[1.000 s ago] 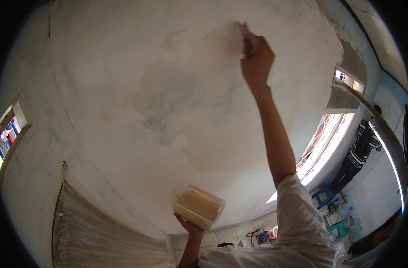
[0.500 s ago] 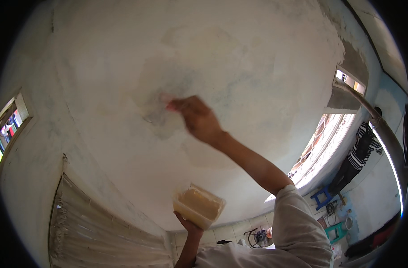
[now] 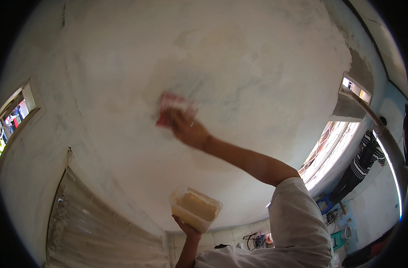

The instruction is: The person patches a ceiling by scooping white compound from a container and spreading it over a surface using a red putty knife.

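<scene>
My right hand (image 3: 189,129) is closed on a red putty spreader (image 3: 169,99), a flat blade smeared with pale paste and a little blurred by motion. Its broad face shows, close to the whitish wall (image 3: 123,147); whether the edge touches the plaster I cannot tell. Grey-blue and yellowish patches mottle the surface around it. Lower down, my left hand (image 3: 189,228) grips a translucent rectangular tub (image 3: 184,216) from beneath and the side. Cream-coloured putty (image 3: 196,204) lies inside, and dried paste crusts the rim. The tub is tilted with its mouth facing up toward the wall.
A curtain (image 3: 101,219) hangs at lower left, below a small window (image 3: 9,120). On the right are a barred window (image 3: 327,149) and a slanting pole (image 3: 369,111). Beyond, a person in a striped top (image 3: 364,158) stands near a blue stool (image 3: 323,204) and a green stool (image 3: 338,239).
My right hand has shifted slightly left and down, turning the red spreader from nearly edge-on to face-on. The tub stays in my left hand, and the whole view has shifted a little.
</scene>
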